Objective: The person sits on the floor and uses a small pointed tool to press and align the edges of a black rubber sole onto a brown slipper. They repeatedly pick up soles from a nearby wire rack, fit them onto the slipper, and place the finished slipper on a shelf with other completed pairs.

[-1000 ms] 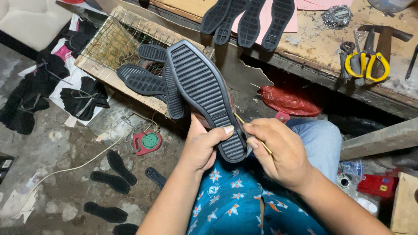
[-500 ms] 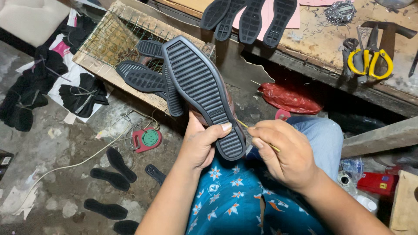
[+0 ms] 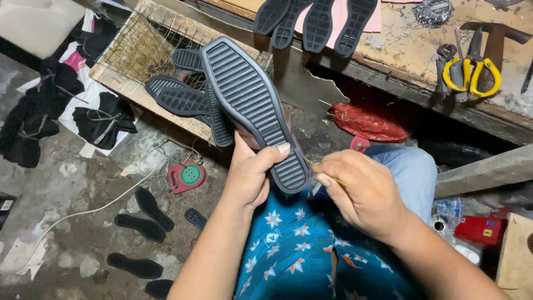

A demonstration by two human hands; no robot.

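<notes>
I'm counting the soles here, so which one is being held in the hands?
The large ribbed black sole, held by the left hand at its heel end with the tread facing up. The other soles lie on the wire rack, workbench or floor.

Dim overall; light from above brightens my worktop (image 3: 400, 39), deep shadow beneath it, floor (image 3: 72, 183) murky, focus sharp.

Head camera looks steeply down, close above lap
</notes>
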